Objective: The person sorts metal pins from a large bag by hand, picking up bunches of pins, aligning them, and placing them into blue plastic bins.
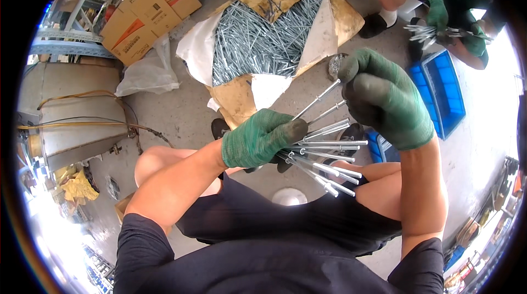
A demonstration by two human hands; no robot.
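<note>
My left hand (pixel 258 141), in a green glove with dark fingertips, is closed around a bunch of thin silvery metal rods (pixel 335 144). They fan out toward the right, and several carry a small ring or collar partway along. My right hand (pixel 392 102), gloved the same way, is curled with thumb and fingers closed at the tip of the topmost rod (pixel 318 98). Whether a small part sits between those fingertips is hidden. Beyond my hands, a large heap of similar rods (pixel 261 39) lies in a torn, opened cardboard box (pixel 239 98).
A round tin (pixel 337 65) of small metal parts stands behind my right hand. Blue plastic crates (pixel 447 96) sit to the right. At the upper right a co-worker's green-gloved hand (pixel 437 13) holds more rods (pixel 422 34). Flattened cartons (pixel 148 14) and a metal cabinet (pixel 82 105) are left.
</note>
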